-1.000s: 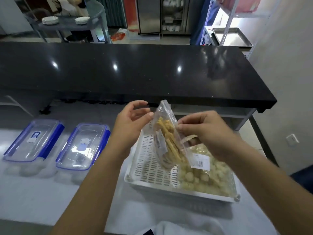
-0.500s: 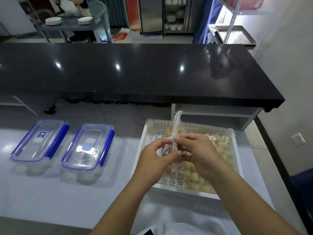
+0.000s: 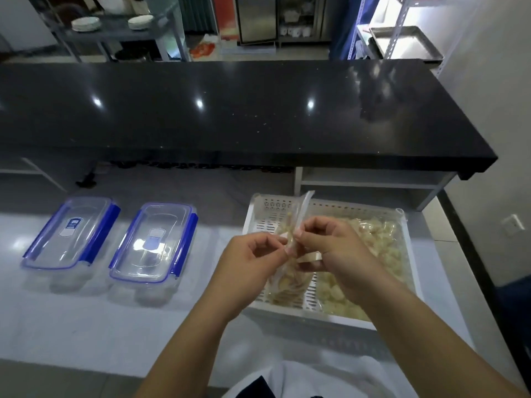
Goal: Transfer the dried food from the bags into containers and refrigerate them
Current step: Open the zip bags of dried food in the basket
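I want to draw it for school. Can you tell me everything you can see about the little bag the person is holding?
The small bag is clear, thin plastic holding pale yellow stick-shaped dried food. It stands nearly upright, edge-on to the camera, its flat top strip poking above the fingers. The left hand and right hand pinch it from either side near the top. Its bottom sits inside the white slotted basket.

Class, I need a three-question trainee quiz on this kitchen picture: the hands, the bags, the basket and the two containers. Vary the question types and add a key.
1. True or false: both lidded containers stand open.
2. What do the left hand and right hand pinch?
A. a lid
B. a clear bag
C. a plate
3. Fill in: the other bag lies in the white ____.

Key: 1 false; 2 B; 3 basket.
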The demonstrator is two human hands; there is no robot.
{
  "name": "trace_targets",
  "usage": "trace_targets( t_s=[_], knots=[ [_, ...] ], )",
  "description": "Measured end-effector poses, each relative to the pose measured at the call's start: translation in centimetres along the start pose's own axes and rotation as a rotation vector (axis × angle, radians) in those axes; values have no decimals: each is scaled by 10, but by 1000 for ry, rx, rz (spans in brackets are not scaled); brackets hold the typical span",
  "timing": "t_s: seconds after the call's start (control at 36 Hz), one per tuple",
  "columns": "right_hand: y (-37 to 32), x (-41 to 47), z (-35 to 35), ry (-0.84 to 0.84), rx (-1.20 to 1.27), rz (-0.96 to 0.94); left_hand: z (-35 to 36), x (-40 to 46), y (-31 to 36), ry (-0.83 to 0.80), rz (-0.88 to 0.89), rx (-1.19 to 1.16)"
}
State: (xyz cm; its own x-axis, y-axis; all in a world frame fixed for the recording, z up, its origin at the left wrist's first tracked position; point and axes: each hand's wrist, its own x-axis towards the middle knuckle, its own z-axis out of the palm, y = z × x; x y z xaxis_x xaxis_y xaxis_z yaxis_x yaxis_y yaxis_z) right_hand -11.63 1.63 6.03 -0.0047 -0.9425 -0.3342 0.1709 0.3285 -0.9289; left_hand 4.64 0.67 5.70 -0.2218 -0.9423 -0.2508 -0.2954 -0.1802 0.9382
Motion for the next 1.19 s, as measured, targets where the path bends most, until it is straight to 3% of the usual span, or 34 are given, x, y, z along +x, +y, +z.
trace_targets(
  t_s=[0.22,0.39,0.72,1.08,1.19],
  knots=[
    [16,-4,-7,87,-96,-43,14,-3,-3,-14,24,296],
    [17,-7,-9,121,-87,-72,24,-3,1,101,98,492],
    [19,-7,-13,134,-66,-50,17,2,1,43,75,228],
    [25,-8,-12,167,-60,-107,17,3,2,22,69,136],
    [29,-9,-11,230,-99,-130,18,8,2,49,107,232]
  ],
)
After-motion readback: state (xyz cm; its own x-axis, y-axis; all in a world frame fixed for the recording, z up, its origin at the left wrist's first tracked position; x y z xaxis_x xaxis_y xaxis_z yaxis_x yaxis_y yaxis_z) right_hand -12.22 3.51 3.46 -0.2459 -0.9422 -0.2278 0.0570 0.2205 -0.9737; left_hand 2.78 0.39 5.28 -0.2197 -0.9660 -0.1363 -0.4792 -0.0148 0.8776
